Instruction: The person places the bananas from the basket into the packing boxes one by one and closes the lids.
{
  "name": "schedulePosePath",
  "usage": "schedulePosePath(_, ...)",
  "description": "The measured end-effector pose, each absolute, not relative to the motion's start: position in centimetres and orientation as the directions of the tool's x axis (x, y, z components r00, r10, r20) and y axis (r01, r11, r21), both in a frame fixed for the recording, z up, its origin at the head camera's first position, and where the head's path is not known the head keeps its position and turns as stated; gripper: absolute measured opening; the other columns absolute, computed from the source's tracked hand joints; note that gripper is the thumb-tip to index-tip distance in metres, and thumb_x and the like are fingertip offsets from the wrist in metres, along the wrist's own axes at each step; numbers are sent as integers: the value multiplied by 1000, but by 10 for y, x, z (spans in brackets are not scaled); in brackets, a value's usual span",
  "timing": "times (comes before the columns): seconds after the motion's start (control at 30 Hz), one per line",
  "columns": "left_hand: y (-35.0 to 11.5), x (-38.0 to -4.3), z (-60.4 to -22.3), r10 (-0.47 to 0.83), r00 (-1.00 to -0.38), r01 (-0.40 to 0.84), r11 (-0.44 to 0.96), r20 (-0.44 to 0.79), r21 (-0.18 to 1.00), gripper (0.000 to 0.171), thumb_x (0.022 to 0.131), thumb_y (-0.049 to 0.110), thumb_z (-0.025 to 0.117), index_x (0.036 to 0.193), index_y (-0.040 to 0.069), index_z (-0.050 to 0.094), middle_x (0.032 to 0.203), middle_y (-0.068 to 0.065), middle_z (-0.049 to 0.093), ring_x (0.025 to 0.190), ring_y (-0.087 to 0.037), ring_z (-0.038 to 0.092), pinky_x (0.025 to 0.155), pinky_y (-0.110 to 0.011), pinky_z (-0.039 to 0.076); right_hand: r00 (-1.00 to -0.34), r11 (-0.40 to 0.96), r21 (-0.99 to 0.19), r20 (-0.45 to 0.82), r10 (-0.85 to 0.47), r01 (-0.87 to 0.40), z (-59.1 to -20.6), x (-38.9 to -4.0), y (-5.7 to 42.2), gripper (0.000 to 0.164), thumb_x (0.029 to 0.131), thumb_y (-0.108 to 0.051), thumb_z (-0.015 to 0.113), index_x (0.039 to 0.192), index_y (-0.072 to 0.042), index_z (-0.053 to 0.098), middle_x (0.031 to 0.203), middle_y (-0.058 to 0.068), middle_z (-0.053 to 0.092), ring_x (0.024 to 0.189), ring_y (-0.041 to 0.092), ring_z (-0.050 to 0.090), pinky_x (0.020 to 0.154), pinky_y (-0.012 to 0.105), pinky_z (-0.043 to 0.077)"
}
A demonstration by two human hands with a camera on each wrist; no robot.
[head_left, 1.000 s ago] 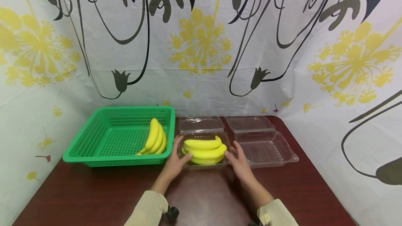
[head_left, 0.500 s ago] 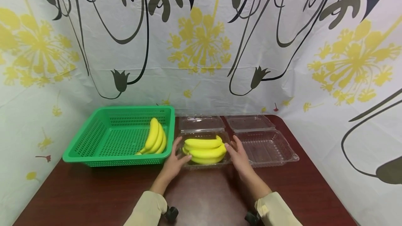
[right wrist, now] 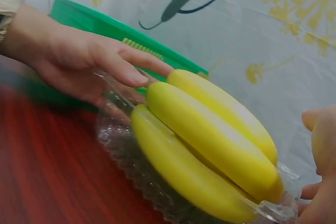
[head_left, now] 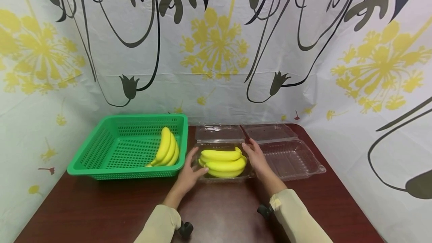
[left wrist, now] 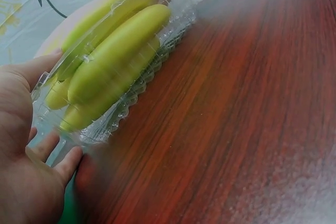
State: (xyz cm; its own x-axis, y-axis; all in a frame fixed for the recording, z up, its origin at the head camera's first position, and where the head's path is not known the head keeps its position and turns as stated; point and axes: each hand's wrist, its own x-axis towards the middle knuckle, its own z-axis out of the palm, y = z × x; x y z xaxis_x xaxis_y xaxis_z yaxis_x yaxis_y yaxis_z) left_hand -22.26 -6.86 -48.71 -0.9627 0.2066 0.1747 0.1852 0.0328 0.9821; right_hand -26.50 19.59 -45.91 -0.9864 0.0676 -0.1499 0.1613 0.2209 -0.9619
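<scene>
A bunch of yellow bananas (head_left: 224, 165) lies in a clear plastic clamshell container (head_left: 224, 179), whose lid (head_left: 220, 133) is folded back behind it. My left hand (head_left: 187, 174) is at the container's left end. In the left wrist view its thumb reaches over the rim, and the other fingers extend along the outside, fairly straight. At the right end is my right hand (head_left: 259, 160), fingers extended beside the rim; whether it touches the plastic is unclear. Another bunch of bananas (head_left: 167, 147) lies in the right part of a green basket (head_left: 126, 171).
A second clear container (head_left: 291, 156), its lid (head_left: 270, 132) folded back, sits just right of the first. The green basket is left of my left hand. All stand on a dark red wooden table (head_left: 101, 209); a patterned cloth (head_left: 216, 96) hangs behind.
The container with the bananas has shifted slightly right, and the second container a little too. My right hand has moved up along the right end; the left hand has moved slightly right.
</scene>
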Motion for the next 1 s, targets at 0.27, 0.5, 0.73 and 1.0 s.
schedulePosePath(0.27, -68, -237, -512, 199, -967, 170, 34, 161, 985, 86, 87, 12, 74, 155, 15, 22, 156, -19, 18, 135, -49, 29, 103, -56, 36, -969, 219, -945, -224, 101, 242, -456, -283, 195, 74, 101, -46, 46, 156, -8, 14, 157, 20, 21, 135, 38, 37, 110, 55, 27)
schedulePosePath(0.5, -68, -239, -514, 218, -972, 98, 52, 84, 994, 89, 86, 19, 75, 156, 18, 20, 156, -23, 18, 133, -53, 28, 97, -57, 42, -959, 206, -939, -255, 123, 276, -454, -294, 193, 76, 100, -49, 46, 156, -7, 15, 156, 20, 24, 133, 37, 40, 109, 54, 28)
schedulePosePath(0.73, -69, -231, -498, 230, -972, 69, 58, 54, 996, 89, 86, 12, 74, 156, 11, 18, 156, -26, 15, 132, -56, 27, 97, -61, 40, -969, 268, -934, -210, 129, 238, -456, -299, 190, 76, 100, -51, 45, 156, -7, 17, 157, 19, 24, 130, 38, 43, 108, 54, 30)
schedulePosePath(1.0, -68, -221, -480, 232, -972, 64, 70, 46, 995, 89, 86, 14, 74, 156, 8, 18, 155, -28, 19, 132, -56, 28, 98, -59, 40, -982, 309, -940, -98, 162, 145, -463, -296, 186, 83, 95, -68, 32, 155, -11, 24, 157, 14, 25, 131, 38, 41, 111, 51, 25)
